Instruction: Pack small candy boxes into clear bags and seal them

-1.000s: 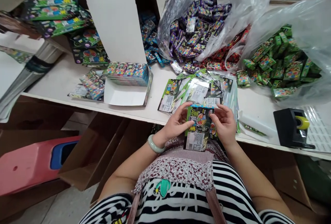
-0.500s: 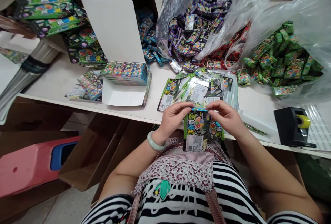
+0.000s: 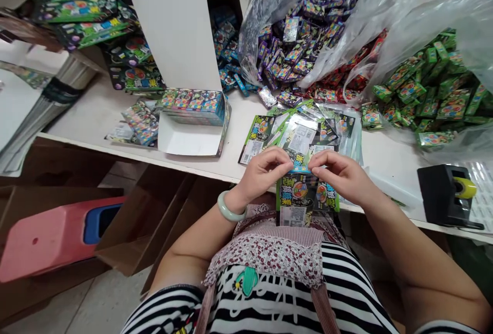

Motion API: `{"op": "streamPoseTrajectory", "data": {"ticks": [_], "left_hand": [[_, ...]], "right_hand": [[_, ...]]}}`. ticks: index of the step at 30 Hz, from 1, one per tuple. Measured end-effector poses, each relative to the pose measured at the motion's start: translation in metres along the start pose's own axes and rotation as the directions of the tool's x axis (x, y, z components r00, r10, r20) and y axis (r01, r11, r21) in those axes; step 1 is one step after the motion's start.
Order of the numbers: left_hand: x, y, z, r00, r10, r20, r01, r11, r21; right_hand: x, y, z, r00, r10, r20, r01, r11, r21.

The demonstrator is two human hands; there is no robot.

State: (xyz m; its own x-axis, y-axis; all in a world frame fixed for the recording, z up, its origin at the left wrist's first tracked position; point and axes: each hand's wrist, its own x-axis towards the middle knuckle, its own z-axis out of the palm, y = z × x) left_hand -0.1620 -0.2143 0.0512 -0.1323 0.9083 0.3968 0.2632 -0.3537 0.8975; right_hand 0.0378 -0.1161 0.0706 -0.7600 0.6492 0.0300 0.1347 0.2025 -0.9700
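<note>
Between my left hand [image 3: 265,175] and my right hand [image 3: 339,172] is a small blue candy box [image 3: 299,168]. The fingertips of each hand are closed on one of its ends. Just below, at the table's front edge, hang printed black-and-green candy pouches [image 3: 296,192], partly over my lap. Behind my fingers, more flat pouches [image 3: 257,136] lie fanned out on the table, some overlapping.
Plastic bags hold purple boxes [image 3: 300,41] and green boxes [image 3: 439,92]; red boxes [image 3: 331,90] lie between. Left stands an open display carton [image 3: 188,136] partly filled with boxes. A tape dispenser [image 3: 442,195] is at right, a pink stool [image 3: 57,236] below left.
The view has shifted slightly, so the table things appear farther right. Both hands still hold the blue box, which has tipped so that more of its printed face shows.
</note>
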Motion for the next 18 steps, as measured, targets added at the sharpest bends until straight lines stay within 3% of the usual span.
{"op": "streamPoseTrajectory", "data": {"ticks": [3, 7, 10, 14, 18], "left_hand": [[-0.005, -0.003, -0.005, 0.995, 0.078, 0.061, -0.079, 0.997, 0.019], [-0.005, -0.004, -0.003, 0.998, 0.035, 0.055, -0.035, 0.999, -0.002], [-0.001, -0.001, -0.001, 0.996, 0.047, 0.082, -0.047, 0.999, 0.005], [0.002, 0.002, -0.005, 0.981, 0.122, 0.151, -0.129, 0.991, 0.035], [-0.003, -0.004, -0.011, 0.968, 0.121, 0.22, -0.139, 0.988, 0.068]], "right_hand": [[-0.009, 0.002, 0.002, 0.995, -0.07, -0.068, 0.068, 0.997, -0.021], [-0.01, 0.002, 0.005, 0.993, -0.054, -0.109, 0.058, 0.997, 0.041], [-0.006, -0.004, 0.005, 0.991, -0.073, -0.113, 0.071, 0.997, -0.023], [-0.007, -0.009, 0.0, 0.982, -0.188, -0.026, 0.181, 0.97, -0.161], [-0.013, 0.003, -0.004, 0.955, -0.293, 0.045, 0.295, 0.923, -0.249]]}}
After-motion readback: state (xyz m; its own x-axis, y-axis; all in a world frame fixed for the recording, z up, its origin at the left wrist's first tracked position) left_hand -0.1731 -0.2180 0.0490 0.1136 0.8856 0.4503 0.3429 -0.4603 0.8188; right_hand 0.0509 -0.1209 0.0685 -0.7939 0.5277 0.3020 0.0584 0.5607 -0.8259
